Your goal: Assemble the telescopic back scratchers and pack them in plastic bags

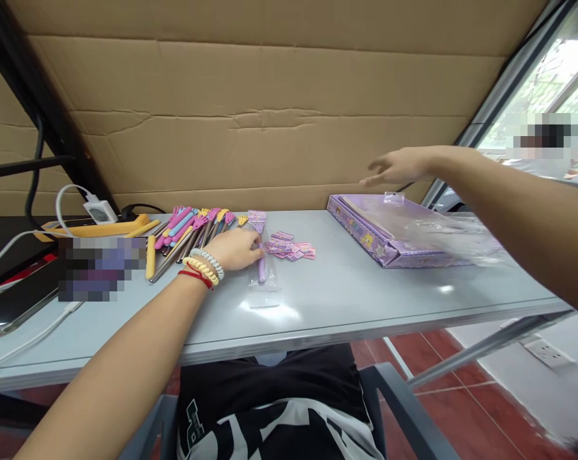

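Your left hand [234, 249] seems to steady a packet [261, 271] left of the box [394, 254] (grip unclear); your right hand [401, 167], fingers parted, is near the box.

Passage across the desk [312, 313] is left open along its front edge, between the cables [44, 332] and the right corner. The back edge is blocked by coloured sticks [188, 233] at left and by a purple box [389, 233] at right.
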The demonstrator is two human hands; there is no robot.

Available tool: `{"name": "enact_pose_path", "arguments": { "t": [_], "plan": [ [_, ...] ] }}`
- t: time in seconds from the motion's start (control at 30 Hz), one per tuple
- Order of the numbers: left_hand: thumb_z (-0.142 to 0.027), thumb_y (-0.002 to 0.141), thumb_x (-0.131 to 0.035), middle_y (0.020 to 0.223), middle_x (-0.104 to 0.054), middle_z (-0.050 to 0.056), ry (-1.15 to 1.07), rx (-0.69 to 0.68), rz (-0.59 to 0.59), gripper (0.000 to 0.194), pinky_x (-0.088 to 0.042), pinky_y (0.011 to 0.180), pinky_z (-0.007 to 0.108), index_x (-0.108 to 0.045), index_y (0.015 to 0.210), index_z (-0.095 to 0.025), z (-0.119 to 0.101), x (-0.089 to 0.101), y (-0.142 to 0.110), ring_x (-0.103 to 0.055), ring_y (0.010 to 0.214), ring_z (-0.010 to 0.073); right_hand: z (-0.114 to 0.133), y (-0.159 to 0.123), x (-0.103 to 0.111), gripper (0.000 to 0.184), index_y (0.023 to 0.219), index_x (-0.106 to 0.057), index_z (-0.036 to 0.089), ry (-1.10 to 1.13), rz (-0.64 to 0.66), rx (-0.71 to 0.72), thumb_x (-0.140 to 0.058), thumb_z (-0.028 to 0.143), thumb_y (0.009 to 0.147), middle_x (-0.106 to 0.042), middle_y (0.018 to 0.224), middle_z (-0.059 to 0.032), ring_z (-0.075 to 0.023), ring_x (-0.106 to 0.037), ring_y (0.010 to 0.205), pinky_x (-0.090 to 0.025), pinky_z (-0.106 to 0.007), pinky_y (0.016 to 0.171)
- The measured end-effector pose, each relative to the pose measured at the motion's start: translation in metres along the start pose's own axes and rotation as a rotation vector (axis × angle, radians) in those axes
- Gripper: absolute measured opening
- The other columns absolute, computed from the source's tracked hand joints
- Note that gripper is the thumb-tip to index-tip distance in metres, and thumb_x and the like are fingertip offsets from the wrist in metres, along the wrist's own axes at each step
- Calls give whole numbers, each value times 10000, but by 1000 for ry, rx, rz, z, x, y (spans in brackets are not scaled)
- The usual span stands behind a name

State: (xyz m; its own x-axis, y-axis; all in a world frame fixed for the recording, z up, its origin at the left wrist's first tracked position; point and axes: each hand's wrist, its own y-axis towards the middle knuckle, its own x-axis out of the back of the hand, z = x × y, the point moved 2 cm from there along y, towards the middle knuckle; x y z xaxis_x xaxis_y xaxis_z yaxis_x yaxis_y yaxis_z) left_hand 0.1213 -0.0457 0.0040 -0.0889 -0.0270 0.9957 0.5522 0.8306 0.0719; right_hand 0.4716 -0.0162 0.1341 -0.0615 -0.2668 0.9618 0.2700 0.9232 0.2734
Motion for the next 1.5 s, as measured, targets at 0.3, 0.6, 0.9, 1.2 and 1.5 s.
{"name": "enact_pose_path", "arguments": {
  "t": [0.3,0.6,0.9,1.2,1.5],
  "plan": [
    [-509,869,-328,1001,-720,228,41,293,78,546,-521,690,350,-715,931,-129,2,-5,2,-700,919,322,161,-172,-61,593,968,-679,176,-5,301,562,-416,693,843,-700,930,-170,-339,-671,928,-492,-426,743],
    [-357,789,-457,699,-716,139,-71,231,170,327,-487,638,327,-674,626,-175,9,-6,6,-684,697,262,193,-195,-100,618,1189,-498,104,248,226,553,-465,582,800,-679,1063,-214,-364,-649,970,-487,-449,760],
    [-362,788,-456,887,-728,193,-18,316,102,348,-500,722,323,-718,844,-141,12,5,0,-688,902,303,211,-196,-103,404,1180,-514,85,196,170,617,-430,218,808,-654,1029,-247,-349,-642,978,-492,-433,766],
    [-476,820,-418,1104,-693,189,-19,395,46,523,-506,803,350,-680,1098,-119,16,13,-5,-659,1002,320,165,-159,-78,466,1350,-369,60,145,-19,399,-335,218,913,-615,1119,-251,-352,-629,973,-466,-442,824],
    [-528,821,-411,1138,-678,211,6,341,115,594,-499,854,380,-673,1137,-99,12,7,-3,-636,1057,340,90,-131,-100,417,1269,-461,57,-116,148,164,-300,221,920,-571,1157,-287,-387,-622,1026,-492,-470,790]
  ]
}}
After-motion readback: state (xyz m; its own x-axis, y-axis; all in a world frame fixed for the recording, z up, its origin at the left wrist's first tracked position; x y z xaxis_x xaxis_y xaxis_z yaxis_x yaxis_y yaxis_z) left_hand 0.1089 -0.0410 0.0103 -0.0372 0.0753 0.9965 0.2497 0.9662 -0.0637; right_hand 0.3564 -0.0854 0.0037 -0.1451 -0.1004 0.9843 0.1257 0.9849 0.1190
